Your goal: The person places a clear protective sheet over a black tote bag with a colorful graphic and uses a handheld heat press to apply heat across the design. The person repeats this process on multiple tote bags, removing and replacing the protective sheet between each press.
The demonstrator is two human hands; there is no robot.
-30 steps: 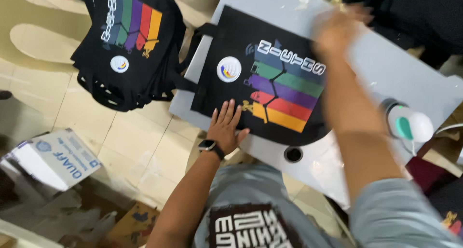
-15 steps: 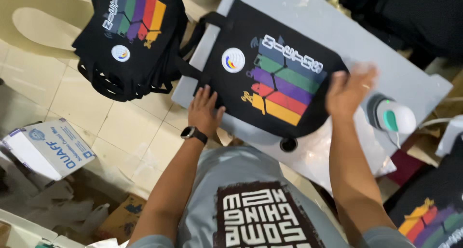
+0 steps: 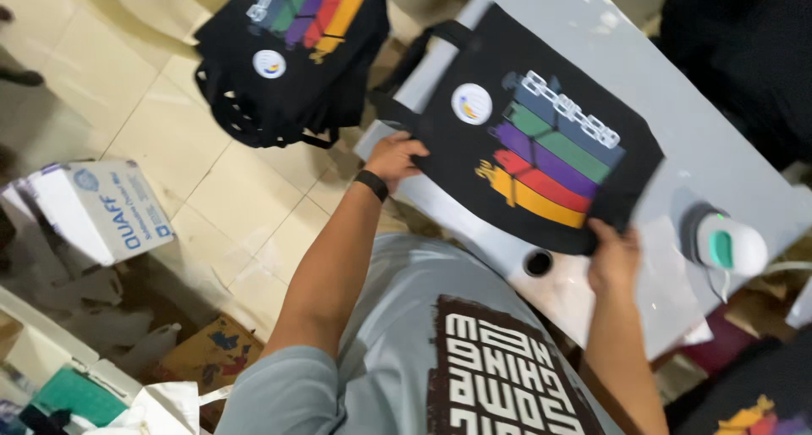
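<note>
Black cloth tote bag with striped multicolour print and round white badge (image 3: 541, 147) lies flat on the pale grey tabletop (image 3: 677, 122), set at a slant, handles hanging off the table's near-left edge. Left hand (image 3: 396, 157), black band at the wrist, grips the bag's left edge near the handles, fingers curled closed onto the cloth. Right hand (image 3: 613, 253) pinches the bag's lower right corner, fingers closed on the fabric. White and green handheld press (image 3: 732, 245) sits just beside that corner, near the table's right edge. Small black round cap (image 3: 538, 262) lies near the front edge, between the arms.

Bare tabletop shows beyond the bag's far side. Off the left edge, a stack of matching black printed bags (image 3: 288, 63) rests on a pale seat; white cardboard box (image 3: 97, 206) on the tiled floor, well apart.
</note>
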